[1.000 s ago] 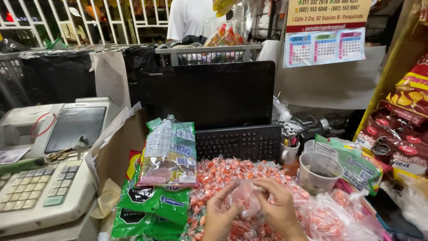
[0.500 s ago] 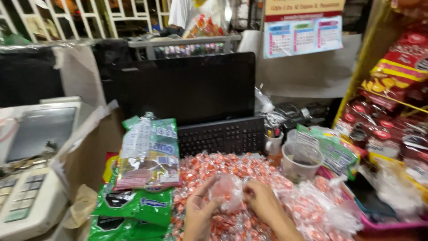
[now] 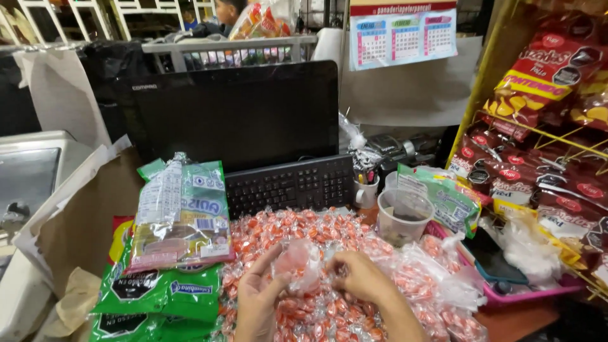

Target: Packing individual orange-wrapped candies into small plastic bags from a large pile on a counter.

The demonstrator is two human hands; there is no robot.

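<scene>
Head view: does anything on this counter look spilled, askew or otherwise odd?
Yes. Loose orange-and-white wrapped candies lie heaped over the counter up against the keyboard. A silver-and-green bag lies upside down on green packets. Both hands, left hand and right hand, hold a small clear bag.

Both forearms come up from the bottom edge and angle in toward each other. The left hand (image 3: 258,297) sits palm-inward with its fingers (image 3: 269,261) raised and curled, thumb side turned to the middle. The right hand (image 3: 360,278) is knuckles-up, its fingers bent and tucked inward in a pinch. The two hands are close, fingertips nearly meeting, and the right forearm runs down to the lower right.
</scene>
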